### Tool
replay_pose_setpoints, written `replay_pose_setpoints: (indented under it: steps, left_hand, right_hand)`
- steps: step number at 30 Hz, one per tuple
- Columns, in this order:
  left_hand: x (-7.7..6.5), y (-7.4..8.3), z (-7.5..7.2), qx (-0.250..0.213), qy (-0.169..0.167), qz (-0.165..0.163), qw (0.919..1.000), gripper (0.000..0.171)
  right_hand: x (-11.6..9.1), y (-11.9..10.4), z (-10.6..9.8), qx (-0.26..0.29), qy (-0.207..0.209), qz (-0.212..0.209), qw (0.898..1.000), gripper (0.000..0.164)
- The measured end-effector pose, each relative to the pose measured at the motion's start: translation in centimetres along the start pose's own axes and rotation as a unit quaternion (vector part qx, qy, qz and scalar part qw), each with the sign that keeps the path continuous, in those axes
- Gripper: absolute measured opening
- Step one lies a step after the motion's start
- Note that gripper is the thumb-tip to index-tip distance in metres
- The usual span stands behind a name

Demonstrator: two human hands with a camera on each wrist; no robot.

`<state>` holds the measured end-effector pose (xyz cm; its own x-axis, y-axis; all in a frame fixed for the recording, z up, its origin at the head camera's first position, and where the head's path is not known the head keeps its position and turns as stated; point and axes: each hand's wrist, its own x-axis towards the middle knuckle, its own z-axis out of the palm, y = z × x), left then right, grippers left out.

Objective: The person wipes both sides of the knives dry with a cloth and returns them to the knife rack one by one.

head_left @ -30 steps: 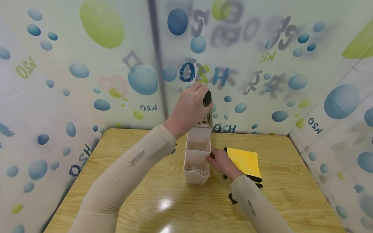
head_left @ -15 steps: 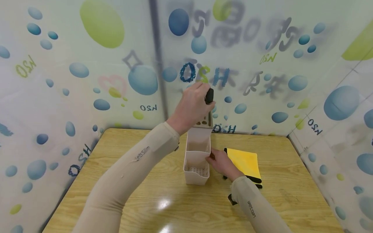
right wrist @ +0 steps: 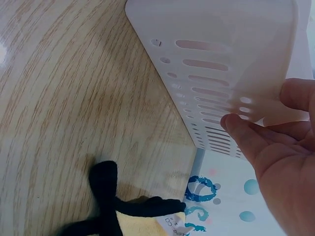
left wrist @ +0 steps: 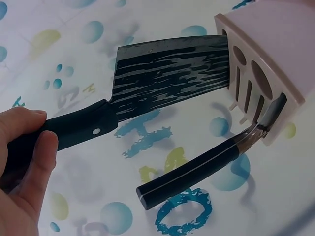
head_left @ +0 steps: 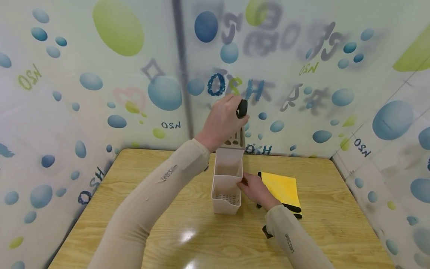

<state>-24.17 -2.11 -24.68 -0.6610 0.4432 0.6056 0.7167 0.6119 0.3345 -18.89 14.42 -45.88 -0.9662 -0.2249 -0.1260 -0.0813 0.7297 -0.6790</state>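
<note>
My left hand [head_left: 223,119] grips the black handle of a cleaver [left wrist: 172,69], raised above the back of a pale pink knife holder [head_left: 226,205]. The far end of its dark, rippled blade reaches into a slot in the holder's slotted top [left wrist: 251,73]. Below it, a second black-handled utensil [left wrist: 189,169] stands in another slot, its lower part hidden inside. My right hand [head_left: 256,188] holds the holder's right side, with the thumb at the rim and fingertips against the perforated wall [right wrist: 211,64]. Two open-topped compartments step down toward the front.
To the right on the wooden table [head_left: 181,231] lies a yellow cloth-like item with black edging [head_left: 280,186]. A small black piece [head_left: 267,231] shows beside the right sleeve. The bubble-patterned wall [head_left: 151,123] rises right behind the table's back edge.
My left hand has shifted slightly up and to the right with the cleaver handle. The right hand and the knife holder have stayed in place.
</note>
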Motion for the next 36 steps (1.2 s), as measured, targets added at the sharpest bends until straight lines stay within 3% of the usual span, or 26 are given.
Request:
replay_pose_setpoints:
  steps: [17, 25, 36]
  left_hand:
    - [0.3, -1.1, 1.7, 0.041, 0.012, -0.001, 0.9991, 0.032]
    - [0.8, -1.3, 2.1, 0.021, 0.013, -0.019, 0.9995, 0.031]
    - [1.5, -1.8, 3.0, -0.005, 0.016, -0.033, 0.9993, 0.040]
  right_hand:
    - [-0.2, 0.1, 0.1, 0.005, 0.003, -0.001, 1.000, 0.043]
    - [-0.1, 0.3, 0.2, 0.015, 0.009, 0.000, 1.000, 0.043]
    - [-0.2, 0.5, 0.4, 0.019, 0.027, -0.030, 0.999, 0.037]
